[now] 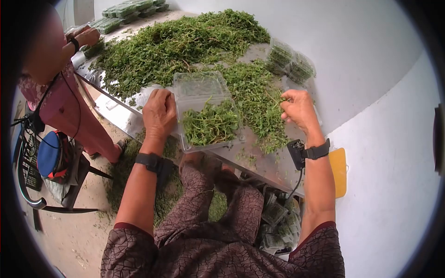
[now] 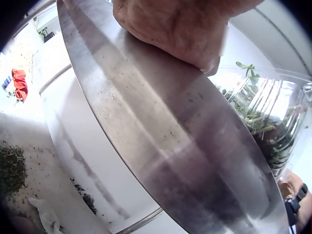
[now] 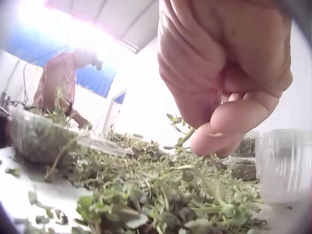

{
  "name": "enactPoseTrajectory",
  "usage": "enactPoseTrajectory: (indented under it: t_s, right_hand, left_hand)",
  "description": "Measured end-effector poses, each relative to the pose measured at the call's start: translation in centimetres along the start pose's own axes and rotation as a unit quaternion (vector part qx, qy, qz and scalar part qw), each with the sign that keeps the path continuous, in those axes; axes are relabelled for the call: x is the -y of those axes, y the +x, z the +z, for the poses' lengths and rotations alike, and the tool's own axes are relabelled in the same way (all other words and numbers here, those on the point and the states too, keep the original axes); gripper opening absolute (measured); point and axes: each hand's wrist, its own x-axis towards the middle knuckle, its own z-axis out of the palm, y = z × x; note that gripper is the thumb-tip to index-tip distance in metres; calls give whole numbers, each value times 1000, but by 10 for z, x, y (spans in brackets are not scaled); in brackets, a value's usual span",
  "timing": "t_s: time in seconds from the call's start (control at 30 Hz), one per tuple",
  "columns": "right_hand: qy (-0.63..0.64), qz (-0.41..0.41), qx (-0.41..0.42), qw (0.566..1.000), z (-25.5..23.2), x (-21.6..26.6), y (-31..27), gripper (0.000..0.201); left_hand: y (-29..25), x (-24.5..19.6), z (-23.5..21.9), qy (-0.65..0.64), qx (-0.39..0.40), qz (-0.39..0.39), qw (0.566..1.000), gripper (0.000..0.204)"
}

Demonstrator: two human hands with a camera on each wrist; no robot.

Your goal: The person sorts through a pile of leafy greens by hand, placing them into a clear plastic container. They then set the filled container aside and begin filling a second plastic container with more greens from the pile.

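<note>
Near the centre of the head view, the open container (image 1: 211, 121) and its lid (image 1: 199, 84) block the way to the heap (image 1: 185, 39); room opens rightward over low greens (image 1: 257, 99), bounded upper right by stacked boxes (image 1: 291, 61) and the wall (image 1: 371, 60).

Pale walls (image 1: 394, 134) rise beyond and to the right of a shiny metal table (image 1: 276, 169); a yellow board (image 1: 340, 173) with rounded corners shows low on the right. The floor (image 1: 88, 236) is beige and scattered with small bits; at the left stands a dark-framed chair (image 1: 79, 185), a blue and red item (image 1: 48, 155) on it. The right wrist view shows a light, ribbed ceiling (image 3: 117, 17) and blue panels (image 3: 103, 79); strong light, perhaps daylight, washes out that upper left corner.
</note>
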Motion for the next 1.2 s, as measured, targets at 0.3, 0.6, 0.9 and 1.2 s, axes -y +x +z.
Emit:
enactPoseTrajectory:
  t_s: [0.3, 0.6, 0.9, 1.2]
  right_hand:
    - [236, -74, 86, 965, 2, 66, -19, 32]
    - [221, -77, 163, 958, 28, 70, -27, 29]
    - [90, 24, 88, 992, 19, 10, -41, 31]
    - [-195, -69, 16, 978, 14, -32, -64, 35]
  left_hand:
    - [-1, 0, 2, -10, 8, -40, 999, 4]
    - [0, 1, 2, -10, 1, -22, 1000, 3]
    - [-1, 2, 2, -5, 0, -27, 1000, 4]
    - [0, 4, 2, 10, 16, 8, 1000, 4]
